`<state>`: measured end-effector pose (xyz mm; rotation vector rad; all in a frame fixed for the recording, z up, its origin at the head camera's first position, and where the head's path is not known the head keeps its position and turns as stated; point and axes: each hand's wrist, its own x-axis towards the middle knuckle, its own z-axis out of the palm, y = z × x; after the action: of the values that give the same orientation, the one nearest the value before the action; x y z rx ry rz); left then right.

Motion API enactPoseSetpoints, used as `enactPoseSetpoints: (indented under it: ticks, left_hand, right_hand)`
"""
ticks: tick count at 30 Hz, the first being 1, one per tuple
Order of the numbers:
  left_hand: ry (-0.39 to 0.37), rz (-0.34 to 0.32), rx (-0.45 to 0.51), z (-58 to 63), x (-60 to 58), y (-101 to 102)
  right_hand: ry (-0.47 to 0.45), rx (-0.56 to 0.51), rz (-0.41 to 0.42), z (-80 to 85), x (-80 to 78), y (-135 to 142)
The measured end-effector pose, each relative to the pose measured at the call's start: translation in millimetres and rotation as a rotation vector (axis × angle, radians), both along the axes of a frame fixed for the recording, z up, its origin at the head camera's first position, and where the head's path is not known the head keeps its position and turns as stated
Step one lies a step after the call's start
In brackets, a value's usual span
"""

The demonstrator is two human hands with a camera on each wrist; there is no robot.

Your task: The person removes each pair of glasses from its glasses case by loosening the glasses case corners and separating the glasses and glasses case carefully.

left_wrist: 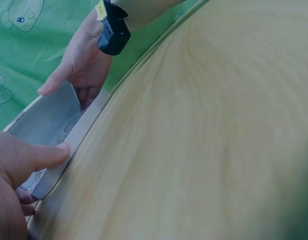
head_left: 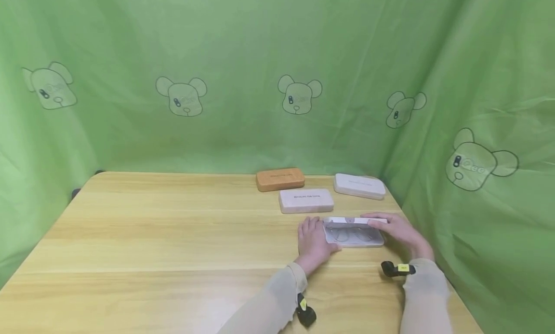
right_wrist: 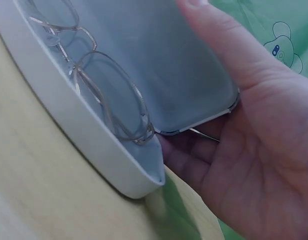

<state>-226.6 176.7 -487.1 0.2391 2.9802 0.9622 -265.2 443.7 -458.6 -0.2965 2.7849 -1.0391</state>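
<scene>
A white glasses case (head_left: 355,244) lies partly raised-lidded on the right side of the table, its grey inside facing me. Inside rest thin metal-framed eyeglasses (right_wrist: 114,95), lenses and folded temples showing in the right wrist view. My left hand (head_left: 314,242) grips the case's left end, thumb over the front rim and the other fingers around the end. At the right end, my right hand (head_left: 401,230) holds the lid (right_wrist: 159,55), thumb on its edge and fingers behind it. Part of those fingers is hidden by the lid in the right wrist view.
Behind the open case stand three closed cases: a pale one (head_left: 306,201), an orange-brown one (head_left: 280,180) at the back edge, and a white one (head_left: 359,186) at the back right. A green curtain (head_left: 243,45) hangs around the wooden table (head_left: 165,237).
</scene>
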Motion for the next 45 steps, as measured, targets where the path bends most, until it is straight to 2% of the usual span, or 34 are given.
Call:
enactPoseSetpoints:
  ticks: [3,9,13,19,25,32,45]
  left_hand:
    - [-0.007,-0.001,0.011,0.1,-0.5,-0.2]
    - [-0.011,-0.008,0.031,-1.2,0.4,-0.3]
    - [-0.013,-0.013,0.036,-1.8,0.0,-0.4]
    - [-0.012,-0.019,0.047,-2.7,-1.8,-1.2]
    - [-0.012,-0.017,0.049,-1.7,-0.9,-1.1]
    - [-0.016,-0.014,0.046,-0.1,1.0,-1.3]
    - [-0.022,-0.021,0.055,0.1,1.7,-2.3]
  right_hand:
    - [0.007,-0.002,-0.009,-0.7,-0.5,-1.0]
    - [-0.014,-0.079,-0.070,2.0,1.2,-2.6]
    - [-0.005,-0.086,-0.077,2.7,2.5,-3.8]
    - [-0.041,-0.138,-0.117,2.7,1.9,-8.6]
    - [0.034,-0.075,-0.098,7.1,2.2,-12.1]
    - [0.081,-0.035,-0.064,19.8,7.4,-15.0]
    - [0.211,-0.034,-0.075,57.6,21.7,-22.9]
